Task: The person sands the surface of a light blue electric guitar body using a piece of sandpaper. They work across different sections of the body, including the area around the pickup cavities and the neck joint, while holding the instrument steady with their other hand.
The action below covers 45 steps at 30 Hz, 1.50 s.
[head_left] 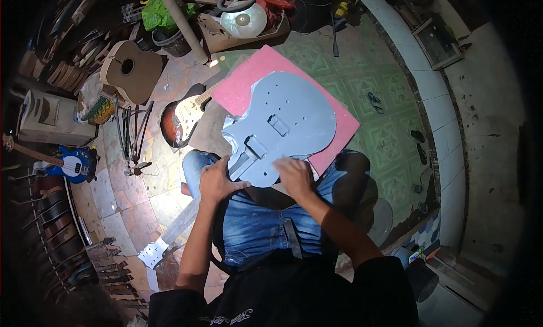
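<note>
A grey electric guitar, its body drilled and routed with cavities, rests over a pink pad in front of my knees. Its long neck runs down-left to a pale headstock. My left hand grips the neck near its join with the body, thumb reaching along the body's lower edge. My right hand is over the lower right of the grey body, its fingers smeared by motion; whether they hold anything is unclear.
Around me are a sunburst guitar, unfinished acoustic body, blue bass, metal stand and racks of guitars. Behind the pad sit a cardboard box and buckets. Footwear lies right, beside a tiled ledge.
</note>
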### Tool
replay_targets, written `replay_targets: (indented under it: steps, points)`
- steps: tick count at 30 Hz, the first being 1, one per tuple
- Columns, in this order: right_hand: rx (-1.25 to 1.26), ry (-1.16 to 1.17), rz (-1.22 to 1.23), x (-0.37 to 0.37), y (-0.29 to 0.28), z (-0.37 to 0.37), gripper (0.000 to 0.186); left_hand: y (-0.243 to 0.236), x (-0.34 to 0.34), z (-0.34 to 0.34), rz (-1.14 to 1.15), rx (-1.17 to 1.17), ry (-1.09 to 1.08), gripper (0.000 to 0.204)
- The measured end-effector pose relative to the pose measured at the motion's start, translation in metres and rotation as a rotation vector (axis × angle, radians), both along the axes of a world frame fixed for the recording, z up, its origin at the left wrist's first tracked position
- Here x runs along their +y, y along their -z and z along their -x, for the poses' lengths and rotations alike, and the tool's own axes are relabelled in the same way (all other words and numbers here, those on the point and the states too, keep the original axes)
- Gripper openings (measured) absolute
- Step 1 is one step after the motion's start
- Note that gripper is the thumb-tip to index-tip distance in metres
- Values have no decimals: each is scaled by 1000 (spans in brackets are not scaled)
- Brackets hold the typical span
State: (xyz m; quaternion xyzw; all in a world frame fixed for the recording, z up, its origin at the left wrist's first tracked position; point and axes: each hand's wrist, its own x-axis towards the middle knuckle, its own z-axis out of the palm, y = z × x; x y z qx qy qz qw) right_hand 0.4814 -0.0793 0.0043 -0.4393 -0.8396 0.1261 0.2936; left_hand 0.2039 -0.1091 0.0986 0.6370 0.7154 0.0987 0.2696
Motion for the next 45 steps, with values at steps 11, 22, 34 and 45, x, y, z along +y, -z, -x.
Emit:
replay_targets:
  steps: [11, 22, 34, 45]
  points:
    - [-45, 83, -5, 15, -2, -23, 30, 2, 0, 1, -14, 15, -2, 112]
    - [-40, 75, -39, 16, -5, -35, 32, 13, -2, 3, -86, 20, 17, 111]
    - [-5, 45, -60, 35, 5, -16, 32, 2, 4, -5, -34, 8, 5, 106]
    - [-12, -13, -104, 59, -6, -19, 28, 0, 4, -4, -24, -6, -2, 113]
